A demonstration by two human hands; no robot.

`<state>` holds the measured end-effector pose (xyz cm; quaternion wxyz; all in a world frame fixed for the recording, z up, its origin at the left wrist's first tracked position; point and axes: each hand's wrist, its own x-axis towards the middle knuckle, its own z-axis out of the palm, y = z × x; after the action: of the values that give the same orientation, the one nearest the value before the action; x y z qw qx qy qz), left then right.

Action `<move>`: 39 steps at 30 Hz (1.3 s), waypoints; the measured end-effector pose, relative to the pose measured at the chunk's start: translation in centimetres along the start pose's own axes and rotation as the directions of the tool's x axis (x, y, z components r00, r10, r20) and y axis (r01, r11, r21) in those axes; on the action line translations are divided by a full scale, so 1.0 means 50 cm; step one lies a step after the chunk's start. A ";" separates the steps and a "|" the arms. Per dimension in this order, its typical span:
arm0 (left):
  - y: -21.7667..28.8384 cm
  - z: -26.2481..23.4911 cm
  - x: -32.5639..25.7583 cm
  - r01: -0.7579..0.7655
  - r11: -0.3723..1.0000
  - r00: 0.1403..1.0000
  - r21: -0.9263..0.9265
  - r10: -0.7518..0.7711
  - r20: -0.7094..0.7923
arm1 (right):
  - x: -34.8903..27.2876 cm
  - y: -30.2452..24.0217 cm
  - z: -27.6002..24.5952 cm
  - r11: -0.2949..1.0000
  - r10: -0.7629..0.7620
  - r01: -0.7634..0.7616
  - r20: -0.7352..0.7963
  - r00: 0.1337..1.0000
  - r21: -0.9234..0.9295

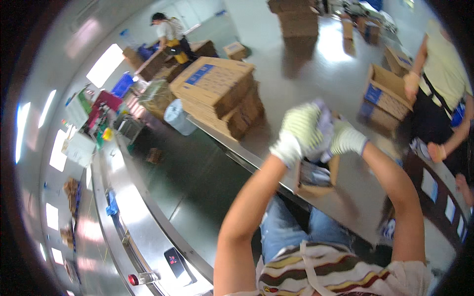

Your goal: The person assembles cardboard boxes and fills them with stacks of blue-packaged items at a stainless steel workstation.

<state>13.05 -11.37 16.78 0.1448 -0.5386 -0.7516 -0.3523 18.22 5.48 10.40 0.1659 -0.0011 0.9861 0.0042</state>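
Note:
My left hand (299, 129) and my right hand (347, 139) wear white gloves with yellow-green stripes. They are close together over the metal table, closed on a pale grey-lilac packet (325, 129) between them. Motion blur and the fingers hide much of the packet, so its kind is unclear. Just below my hands stands an open cardboard box (316, 189). Inside it lie grey, shiny packets (314, 175), partly covered by the gloves.
Stacked flat cartons (217, 86) lie left of my hands on the metal table (276, 84). An open carton (387, 91) stands near a co-worker (444, 74) at right. Left is a conveyor (133, 197) with a phone (174, 262). Another person (170, 37) bends over boxes farther back.

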 end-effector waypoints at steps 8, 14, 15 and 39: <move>-0.143 0.188 0.018 -0.270 0.839 0.697 0.473 -0.169 0.697 | -0.175 -0.073 -0.042 0.971 -0.094 0.225 -0.745 0.660 0.077; -0.115 0.181 0.040 -0.086 0.872 0.682 0.482 -0.301 0.666 | -0.179 -0.210 0.094 0.862 -0.422 0.503 -0.630 0.652 -0.057; -0.128 0.187 0.039 -0.115 0.838 0.638 0.533 -0.349 0.686 | -0.172 -0.216 0.103 0.881 -0.388 0.465 -0.691 0.609 -0.085; -0.018 0.127 -0.087 -0.057 0.945 0.677 0.321 -0.200 0.708 | -0.339 0.120 0.130 0.936 0.101 0.143 -0.634 0.767 0.323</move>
<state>14.93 -10.24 9.33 -0.0974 -0.5733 -0.8134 0.0128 36.36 11.56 9.85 -0.1831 0.0161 0.9672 -0.1751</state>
